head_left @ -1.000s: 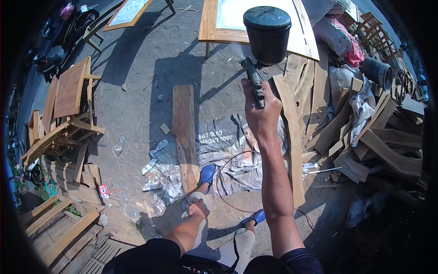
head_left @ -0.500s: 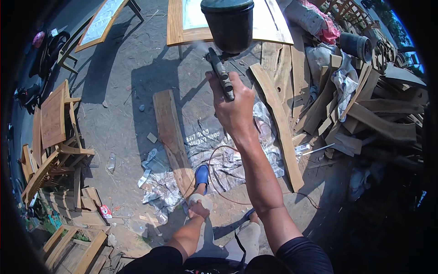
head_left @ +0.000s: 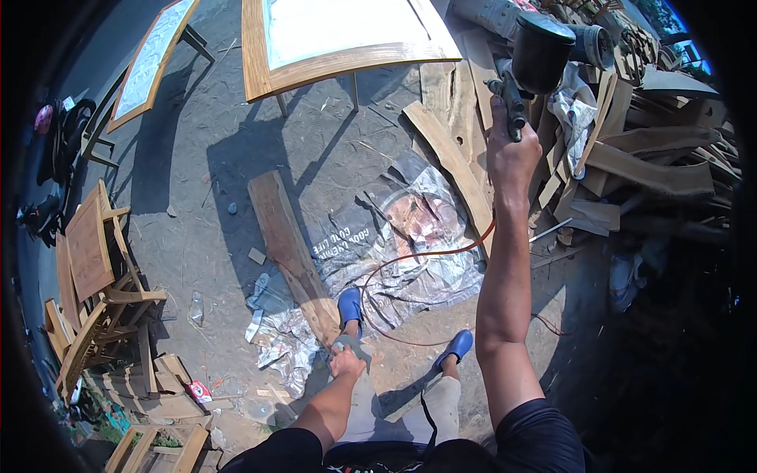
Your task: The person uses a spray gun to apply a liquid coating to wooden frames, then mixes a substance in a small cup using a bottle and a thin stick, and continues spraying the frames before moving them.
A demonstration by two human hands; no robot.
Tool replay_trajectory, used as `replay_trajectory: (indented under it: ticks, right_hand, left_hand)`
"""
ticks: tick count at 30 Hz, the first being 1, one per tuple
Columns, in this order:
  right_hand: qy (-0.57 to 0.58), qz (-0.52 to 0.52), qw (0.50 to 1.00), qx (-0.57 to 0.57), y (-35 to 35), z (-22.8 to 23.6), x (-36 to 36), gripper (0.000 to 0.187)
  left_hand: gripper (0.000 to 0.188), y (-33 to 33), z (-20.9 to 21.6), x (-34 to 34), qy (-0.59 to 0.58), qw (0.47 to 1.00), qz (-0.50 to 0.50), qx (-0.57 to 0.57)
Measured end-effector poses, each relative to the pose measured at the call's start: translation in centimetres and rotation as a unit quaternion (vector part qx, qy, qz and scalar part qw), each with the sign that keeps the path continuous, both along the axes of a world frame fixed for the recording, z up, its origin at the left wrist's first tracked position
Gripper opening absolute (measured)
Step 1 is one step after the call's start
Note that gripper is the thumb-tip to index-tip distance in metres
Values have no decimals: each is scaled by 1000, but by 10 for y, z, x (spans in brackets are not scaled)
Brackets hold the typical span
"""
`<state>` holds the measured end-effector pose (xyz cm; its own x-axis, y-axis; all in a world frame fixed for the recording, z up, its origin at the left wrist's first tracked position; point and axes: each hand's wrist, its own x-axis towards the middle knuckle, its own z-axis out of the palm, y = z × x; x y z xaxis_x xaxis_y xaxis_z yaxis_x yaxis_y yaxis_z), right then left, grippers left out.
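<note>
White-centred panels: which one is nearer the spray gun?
The larger panel, top centre; its corner points toward the spray gun in the right hand. The other panel stands farther left.

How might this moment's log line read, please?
right hand: grips spray gun | left hand: by trouser leg | tabletop: left of spray gun

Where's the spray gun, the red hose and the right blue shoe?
Spray gun [head_left: 513, 104], head view: on its dark body.
Red hose [head_left: 441, 253], head view: on its upper curve.
Right blue shoe [head_left: 456, 347], head view: on its top.

Open air between left hand [head_left: 347, 363] and right hand [head_left: 514, 151]; wood pile [head_left: 653, 170] obstructs rightward.
</note>
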<state>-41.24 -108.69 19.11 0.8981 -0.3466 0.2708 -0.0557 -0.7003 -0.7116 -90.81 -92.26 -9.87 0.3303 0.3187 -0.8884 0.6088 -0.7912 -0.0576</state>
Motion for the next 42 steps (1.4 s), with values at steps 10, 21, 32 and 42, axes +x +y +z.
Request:
replay_trajectory:
  ticks: [10, 21, 32, 42]
  right_hand:
    - [62, 41, 997, 17, -32, 43, 22, 55]
    - [179, 234, 945, 142, -172, 52, 86, 46]
    - [205, 363, 902, 114, -184, 42, 289, 59]
    - [191, 405, 872, 197, -182, 33, 358, 59]
  left_hand:
    - [67, 79, -43, -19, -111, 967, 184, -137]
    - [55, 126, 68, -109, -89, 917, 385, 61]
    - [49, -122, 149, -18, -22, 848, 529, -30]
    - [52, -186, 210, 24, -4, 825, 565, 7]
